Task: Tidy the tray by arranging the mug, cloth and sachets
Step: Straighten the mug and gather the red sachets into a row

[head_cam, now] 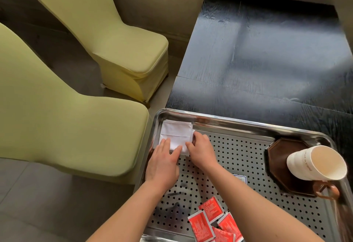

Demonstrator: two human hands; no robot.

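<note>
Pressing flat on the folded white cloth (175, 132), the left hand (164, 163) is lying with its fingers straight and slightly spread, the tips resting on the cloth's near edge. Touching it on the right, the right hand (200, 148) is curling its fingers round the cloth's right edge and gripping it there. Under both hands the cloth is sitting in the far left corner of the perforated steel tray (229, 119). Nearer the person than the hands, between the forearms, red sachets (212, 220) are lying in a loose, overlapping heap. Well off to the right of the grip, the white mug (315, 163) is sitting on a dark octagonal coaster (280, 152), its brown handle pointing toward the person. Beyond the hands a black table (267, 50) is carrying the tray; left of them two yellow-green covered chairs (57, 117) are standing.
</note>
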